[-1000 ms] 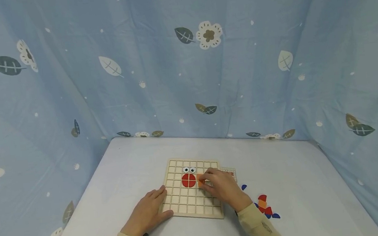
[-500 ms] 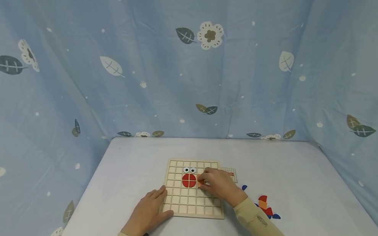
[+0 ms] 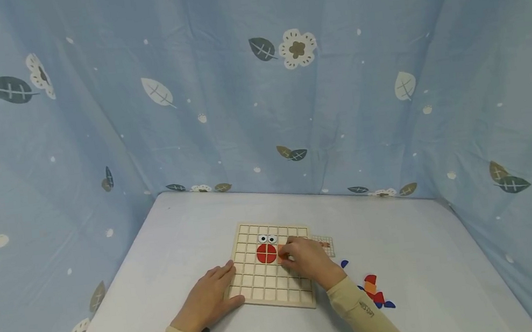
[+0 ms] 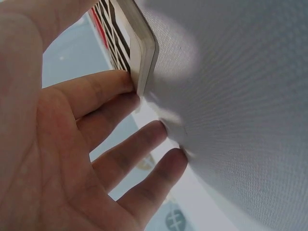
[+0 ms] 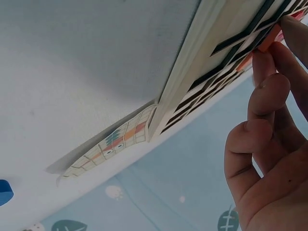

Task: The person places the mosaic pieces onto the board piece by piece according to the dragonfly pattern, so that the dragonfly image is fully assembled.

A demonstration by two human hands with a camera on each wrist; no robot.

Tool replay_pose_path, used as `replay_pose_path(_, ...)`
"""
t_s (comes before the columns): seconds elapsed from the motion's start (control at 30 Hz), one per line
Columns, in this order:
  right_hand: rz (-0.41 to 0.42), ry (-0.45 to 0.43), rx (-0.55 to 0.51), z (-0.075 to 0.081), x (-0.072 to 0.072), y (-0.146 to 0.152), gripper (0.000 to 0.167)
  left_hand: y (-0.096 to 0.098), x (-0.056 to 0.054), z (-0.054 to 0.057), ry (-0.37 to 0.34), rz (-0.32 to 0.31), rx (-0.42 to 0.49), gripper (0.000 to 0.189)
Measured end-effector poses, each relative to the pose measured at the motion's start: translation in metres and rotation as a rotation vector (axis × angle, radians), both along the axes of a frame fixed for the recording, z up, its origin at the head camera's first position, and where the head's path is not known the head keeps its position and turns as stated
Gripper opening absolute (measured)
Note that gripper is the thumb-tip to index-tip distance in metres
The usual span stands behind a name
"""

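Note:
A wooden grid board (image 3: 271, 293) lies on the white table. Four red quarter pieces form a red circle (image 3: 266, 253) on it, below two eye pieces (image 3: 268, 239). My left hand (image 3: 208, 296) rests at the board's lower left corner, fingertips against the left edge and thumb at the near edge; its fingers look fairly straight in the left wrist view. Right of the circle, my right hand (image 3: 311, 258) pinches an orange piece (image 5: 270, 37) at the board's surface. Another orange piece (image 5: 245, 62) lies beside it in the right wrist view, partly hidden.
A small gridded picture card (image 3: 324, 245) lies at the board's right. Farther right are a blue piece (image 3: 344, 264) and a loose group of red, orange and blue pieces (image 3: 376, 294). A blue patterned curtain (image 3: 221, 111) hangs behind the table.
My right hand has shifted slightly, with the orange piece between its fingertips turned and lowered at the board. The left hand stays in place on the board's edge.

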State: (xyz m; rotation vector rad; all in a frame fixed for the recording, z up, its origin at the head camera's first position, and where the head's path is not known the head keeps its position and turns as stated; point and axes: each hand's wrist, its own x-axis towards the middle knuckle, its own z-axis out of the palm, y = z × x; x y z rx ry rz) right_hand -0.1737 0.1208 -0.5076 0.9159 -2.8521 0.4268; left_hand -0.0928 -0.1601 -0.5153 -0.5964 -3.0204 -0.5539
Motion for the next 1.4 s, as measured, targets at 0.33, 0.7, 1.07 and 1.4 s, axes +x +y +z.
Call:
replay_pose_path(0.33,-0.012,-0.019,0.014,0.0013,0.0008,-0.0010,0.016,-0.0005,-0.0014,-0.0027,-0.002,0.006,-0.014,0.075)
replay_pose_path(0.7,0.007,-0.006,0.012,-0.0021,0.0026,-0.0003,0.011,-0.0003,-0.0013,-0.0029,-0.003,0.005,-0.002,0.075)
replay_pose_path(1.07,-0.036,-0.044,0.029,-0.0036,0.0052,-0.0002,0.018,-0.0011,-0.0011,-0.0011,0.026,-0.009,0.004,0.074)
replay_pose_path(1.4,-0.026,-0.032,0.011,-0.0045,0.0046,0.0014,0.018,-0.0006,-0.0013,-0.0020,-0.005,0.008,-0.010,0.075)
